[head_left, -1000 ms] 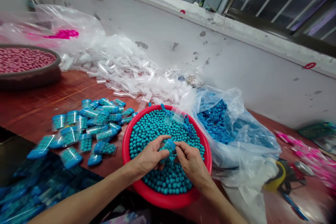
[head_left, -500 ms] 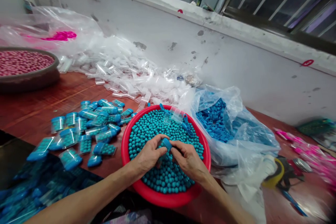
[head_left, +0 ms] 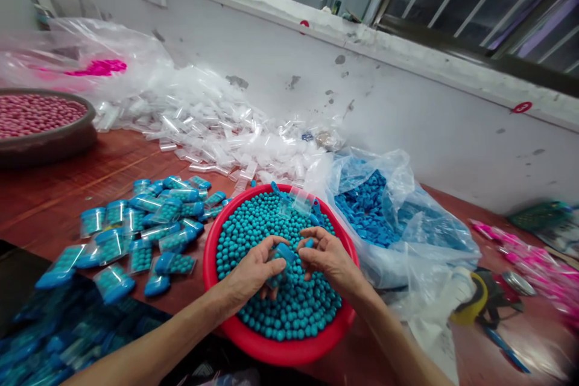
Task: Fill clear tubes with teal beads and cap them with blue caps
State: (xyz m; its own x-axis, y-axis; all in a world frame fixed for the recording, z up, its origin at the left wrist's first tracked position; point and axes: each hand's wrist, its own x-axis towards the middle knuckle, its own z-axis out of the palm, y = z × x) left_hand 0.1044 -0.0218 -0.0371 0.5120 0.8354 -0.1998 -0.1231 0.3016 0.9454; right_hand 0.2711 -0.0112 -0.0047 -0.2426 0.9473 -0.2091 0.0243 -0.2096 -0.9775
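Observation:
Over a red basin full of turquoise beads, my left hand is closed round a small clear plastic container with a blue cap. Its lower part is mostly covered by my fingers. Just to the right, my right hand pinches a small blue piece between thumb and fingers, apart from the container. What kind of piece it is, I cannot make out. At the basin's far side, an empty clear container and blue caps lie on the beads.
Filled blue-capped containers lie on the table to the left, with more in a dark area below. Behind is a heap of clear containers. A plastic bag of blue caps stands right of the basin. A bowl of pink beads sits far left.
My right hand has come away from the container to the right, its fingers spreading and a small blue piece showing between them. My left hand still holds the container.

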